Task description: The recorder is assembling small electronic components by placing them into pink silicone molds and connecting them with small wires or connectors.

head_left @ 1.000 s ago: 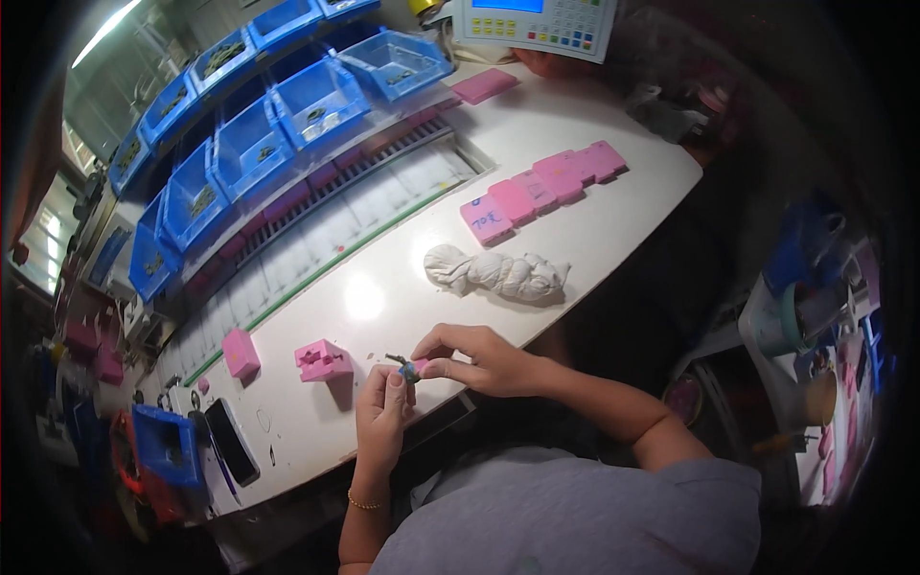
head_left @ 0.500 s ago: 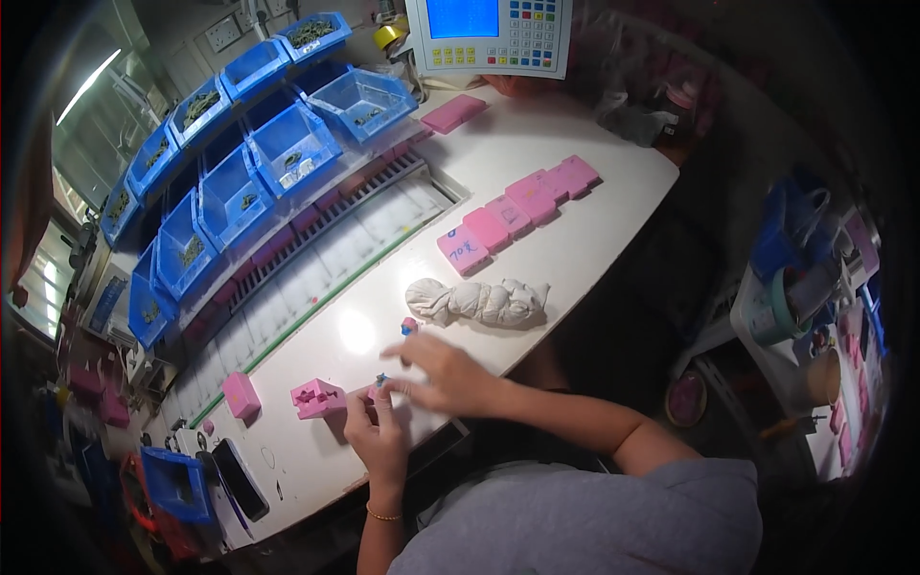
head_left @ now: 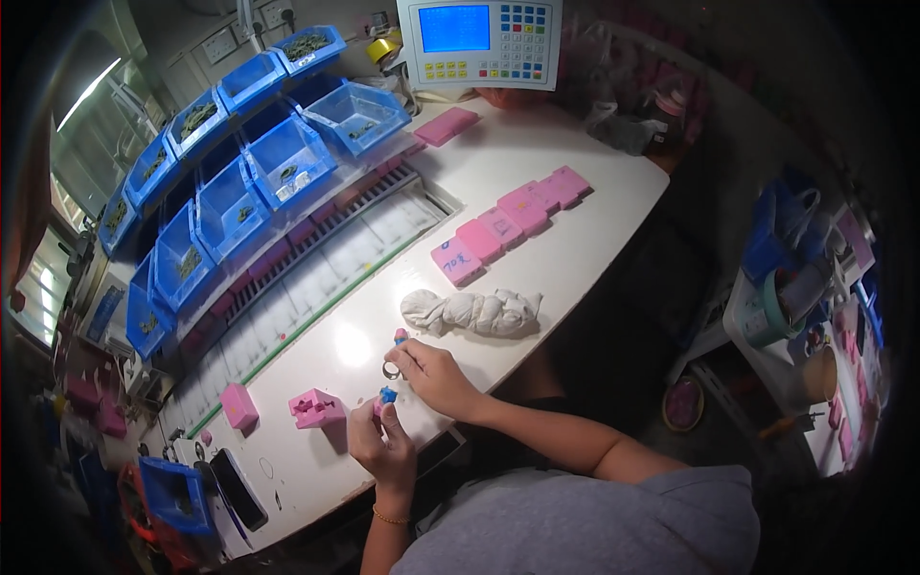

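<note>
My left hand (head_left: 383, 441) pinches a small piece with a blue top (head_left: 387, 394) and some pink below it, held over the near edge of the table. Just above and to the right, my right hand (head_left: 431, 376) is closed with its fingertips together. A small dark ring-shaped thing (head_left: 391, 370) shows at those fingers; whether it is held or worn I cannot tell. Beyond the right fingertips is a small pink and blue piece (head_left: 401, 336). Left of my hands sits a pink block with a hollowed face (head_left: 316, 410), and farther left a plain pink block (head_left: 239, 407).
A twisted white cloth (head_left: 472, 313) lies beyond my right hand. Behind it runs a row of pink blocks (head_left: 498, 228). Blue bins (head_left: 233, 213) with small green pieces rise at the left. A keypad machine (head_left: 479, 43) stands at the back; a phone (head_left: 239, 489) lies near left.
My right hand has turned and closed its fingers, moving slightly back from the left hand's piece. The blue top in my left hand now shows more plainly. The view has shifted slightly.
</note>
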A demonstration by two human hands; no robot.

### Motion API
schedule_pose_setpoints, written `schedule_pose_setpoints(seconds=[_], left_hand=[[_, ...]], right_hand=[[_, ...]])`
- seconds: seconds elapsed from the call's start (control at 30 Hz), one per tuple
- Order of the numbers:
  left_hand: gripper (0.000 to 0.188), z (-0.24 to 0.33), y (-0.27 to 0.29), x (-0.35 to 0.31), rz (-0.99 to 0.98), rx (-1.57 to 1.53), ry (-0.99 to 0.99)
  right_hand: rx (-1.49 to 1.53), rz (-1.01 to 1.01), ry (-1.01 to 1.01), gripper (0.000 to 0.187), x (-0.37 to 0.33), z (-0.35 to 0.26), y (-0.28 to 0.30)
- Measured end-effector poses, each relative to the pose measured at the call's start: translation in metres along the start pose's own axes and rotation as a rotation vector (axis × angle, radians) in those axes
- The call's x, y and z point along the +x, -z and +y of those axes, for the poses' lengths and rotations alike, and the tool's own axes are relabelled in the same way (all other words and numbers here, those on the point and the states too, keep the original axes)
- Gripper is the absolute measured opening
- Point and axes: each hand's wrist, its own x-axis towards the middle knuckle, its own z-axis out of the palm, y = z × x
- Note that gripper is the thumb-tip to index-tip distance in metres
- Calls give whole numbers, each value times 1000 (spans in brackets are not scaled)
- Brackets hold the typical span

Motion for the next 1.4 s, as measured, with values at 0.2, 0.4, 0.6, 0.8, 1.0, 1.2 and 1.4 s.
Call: schedule_pose_setpoints(seconds=[0.2,0.4,0.6,0.8,1.0,1.2,1.4], left_hand=[[16,-3,5,-5,-3,-251,266],[21,-9,10,-6,-20,-529,456],[22,-11,18,-3,-15,-638,510],[20,2,21,-4,-9,-554,396],[19,3,22,-6,-5,-475,271],[23,6,22,-6,-8,-337,73],[28,8,33,3,-21,-195,-142]], right_hand=[[-405,-56,518,32,22,9,-1],[-886,184,629,23,37,13,22],[-294,-55,234,19,13,-11,28],[345,-164,22,22,-23,-32,13],[383,-244,43,23,-31,-29,12],[567,-224,-14,18,-36,-30,9],[366,-363,38,18,-30,-35,24]])
